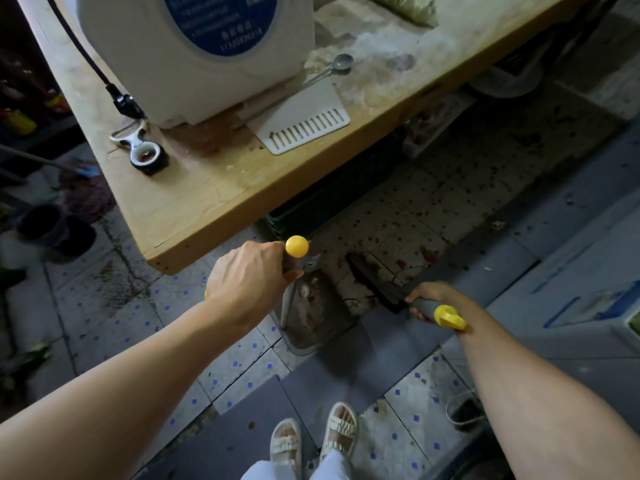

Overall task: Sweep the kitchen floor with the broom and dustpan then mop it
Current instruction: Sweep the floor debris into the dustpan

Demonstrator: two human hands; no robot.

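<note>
Two sandalled feet (313, 436) stand at the bottom centre of the frame on the tiled floor (242, 355). Two bare forearms reach up from the lower corners.

The left hand (247, 278), at centre, is clenched round the upright handle of one dustpan (313, 306), just under its yellow knob. The pan sits on the floor below that hand and holds reddish scraps.

The right hand (427, 299), right of centre, grips the grey handle of one short broom (377, 282) with a yellow end. Its dark bristle head rests on the floor just right of the pan, among reddish debris scattered toward the upper right.

One wooden tabletop (214, 199) fills the upper half of the frame; its near corner is just above the left hand. On it, near to far, lie:
- one peeler (138, 140)
- one white slotted plate (304, 124)
- one white appliance (194, 53) with a round blue label
- one spoon (337, 64)

A black cable (90, 60) runs down at the appliance's left side.

At the left edge of the frame, on the floor, are one mop (86, 192) and two dark buckets (55, 228) side by side.
</note>
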